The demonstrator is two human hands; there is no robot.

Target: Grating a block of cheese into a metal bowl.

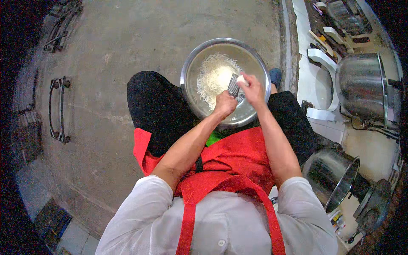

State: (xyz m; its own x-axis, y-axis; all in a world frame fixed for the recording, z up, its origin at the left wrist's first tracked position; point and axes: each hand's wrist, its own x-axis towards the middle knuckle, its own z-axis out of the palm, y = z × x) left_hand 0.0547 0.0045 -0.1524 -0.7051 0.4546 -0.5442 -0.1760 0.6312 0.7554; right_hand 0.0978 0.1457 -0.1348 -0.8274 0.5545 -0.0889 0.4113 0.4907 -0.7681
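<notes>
Between my knees rests a wide stainless steel bowl [195, 105] holding a heap of white shreds [212, 75]. My left hand [225, 103] grips the lower end of a small metal grater [233, 86], which slants over the shreds inside the bowl's outline. In my right hand [252, 89] is a white piece of food [243, 79], held at the grater's upper right side; its exact kind I cannot tell. The fingers partly hide the piece and the grater's end.
Large metal pots [360, 86] stand along the right, with another pot [331, 175] near my right elbow. A low wheeled metal frame [57, 110] sits on the concrete floor [105, 47] at left. A white curved stove surround [322, 60] lies right of my foot.
</notes>
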